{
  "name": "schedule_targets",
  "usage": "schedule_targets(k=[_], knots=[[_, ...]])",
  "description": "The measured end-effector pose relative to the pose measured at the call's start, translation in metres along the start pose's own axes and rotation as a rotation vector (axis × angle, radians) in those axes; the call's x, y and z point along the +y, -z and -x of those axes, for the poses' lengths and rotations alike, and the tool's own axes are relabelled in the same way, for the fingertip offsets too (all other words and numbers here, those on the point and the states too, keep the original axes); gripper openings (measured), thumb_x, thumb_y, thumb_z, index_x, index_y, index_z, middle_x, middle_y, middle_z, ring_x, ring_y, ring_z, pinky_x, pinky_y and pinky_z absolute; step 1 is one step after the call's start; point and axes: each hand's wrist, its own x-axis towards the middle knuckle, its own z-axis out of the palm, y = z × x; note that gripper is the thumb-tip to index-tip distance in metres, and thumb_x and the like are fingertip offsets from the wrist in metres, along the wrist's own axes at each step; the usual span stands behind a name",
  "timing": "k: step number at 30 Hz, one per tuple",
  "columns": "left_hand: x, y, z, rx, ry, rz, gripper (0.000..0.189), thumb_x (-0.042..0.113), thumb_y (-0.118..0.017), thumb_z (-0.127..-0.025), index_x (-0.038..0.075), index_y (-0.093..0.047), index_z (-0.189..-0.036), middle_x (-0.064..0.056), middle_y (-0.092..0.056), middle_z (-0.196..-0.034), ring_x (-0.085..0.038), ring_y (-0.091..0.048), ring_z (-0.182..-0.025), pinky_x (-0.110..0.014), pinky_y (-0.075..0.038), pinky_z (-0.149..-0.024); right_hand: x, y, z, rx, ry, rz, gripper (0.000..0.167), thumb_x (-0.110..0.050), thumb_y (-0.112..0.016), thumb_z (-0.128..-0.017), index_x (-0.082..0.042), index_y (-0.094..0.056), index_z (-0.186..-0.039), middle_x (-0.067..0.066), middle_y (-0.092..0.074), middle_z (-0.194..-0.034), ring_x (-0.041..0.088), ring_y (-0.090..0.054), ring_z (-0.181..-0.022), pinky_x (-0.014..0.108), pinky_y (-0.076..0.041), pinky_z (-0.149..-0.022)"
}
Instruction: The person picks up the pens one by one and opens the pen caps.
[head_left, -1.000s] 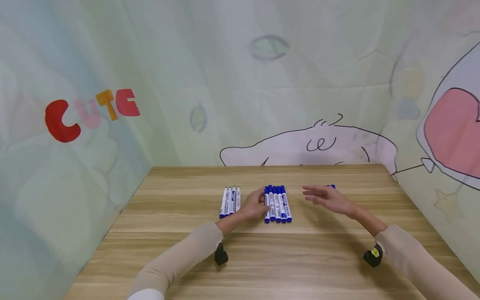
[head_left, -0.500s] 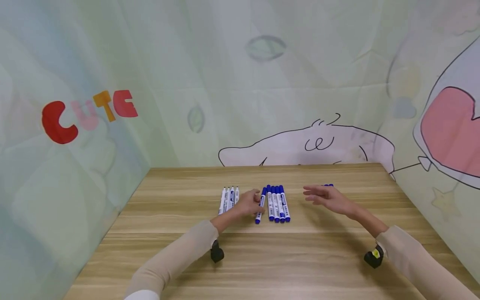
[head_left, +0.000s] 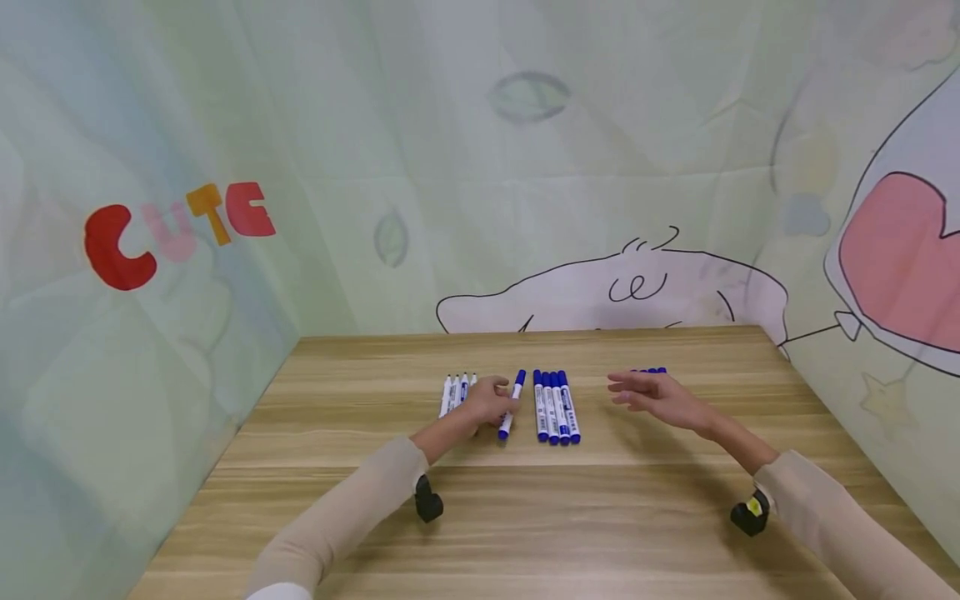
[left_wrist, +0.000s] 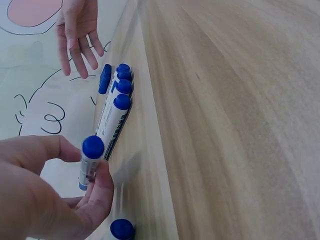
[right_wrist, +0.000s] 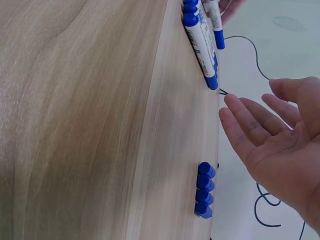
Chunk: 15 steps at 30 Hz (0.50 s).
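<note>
My left hand (head_left: 486,402) pinches a white marker (head_left: 512,406) with a blue cap between thumb and fingers. In the left wrist view this marker (left_wrist: 90,162) is held up off the table, its blue end toward the camera. To its right, a row of capped blue markers (head_left: 557,408) lies side by side. Left of the hand lie several uncapped markers (head_left: 453,393), tips pointing away, their lower parts partly covered by the hand. My right hand (head_left: 663,400) hovers with fingers extended and holds nothing. Beyond it is a row of loose blue caps (right_wrist: 204,190), partly hidden in the head view.
Everything lies on a wood-grain table (head_left: 525,525). A printed cloth backdrop (head_left: 337,167) hangs behind it and along both sides. Black wrist-worn devices (head_left: 428,500) sit at both cuffs.
My left hand has drawn the leftmost capped marker out of the row, lifted it and carried it left toward the uncapped ones. The right hand has stayed almost still.
</note>
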Motion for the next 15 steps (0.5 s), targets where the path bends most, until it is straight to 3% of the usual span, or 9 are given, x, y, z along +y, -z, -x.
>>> schedule_targets(k=[3, 9, 15], knots=[[-0.0007, 0.0037, -0.0001, -0.013, 0.014, 0.058, 0.062, 0.013, -0.07, -0.091, -0.002, -0.048, -0.148, -0.02, -0.064, -0.133, -0.014, -0.064, -0.084, -0.02, -0.054, -0.069, 0.0, 0.0, -0.0001, -0.013, 0.004, -0.008, 0.052, -0.017, -0.053, -0.107, 0.009, -0.04, -0.15, 0.032, -0.052, -0.146, 0.043, -0.061, -0.128, 0.04, -0.058, -0.099], [0.0003, 0.0085, 0.0031, -0.076, -0.008, 0.247, 0.049, 0.002, -0.058, -0.091, -0.005, -0.056, -0.14, -0.026, -0.07, -0.112, -0.011, -0.062, -0.066, -0.019, -0.052, -0.057, -0.0018, -0.0014, -0.0019, -0.031, -0.001, -0.014, 0.051, -0.017, -0.053, -0.107, 0.008, -0.04, -0.15, 0.032, -0.052, -0.146, 0.043, -0.061, -0.127, 0.039, -0.058, -0.099], [0.0005, 0.0109, 0.006, -0.075, -0.075, 0.241, 0.036, 0.003, -0.062, -0.093, 0.0, -0.067, -0.129, -0.021, -0.073, -0.106, -0.008, -0.062, -0.068, -0.021, -0.049, -0.061, -0.0029, -0.0028, -0.0046, -0.044, 0.004, -0.018, 0.051, -0.015, -0.053, -0.107, 0.009, -0.04, -0.15, 0.033, -0.053, -0.145, 0.044, -0.062, -0.126, 0.039, -0.059, -0.098]])
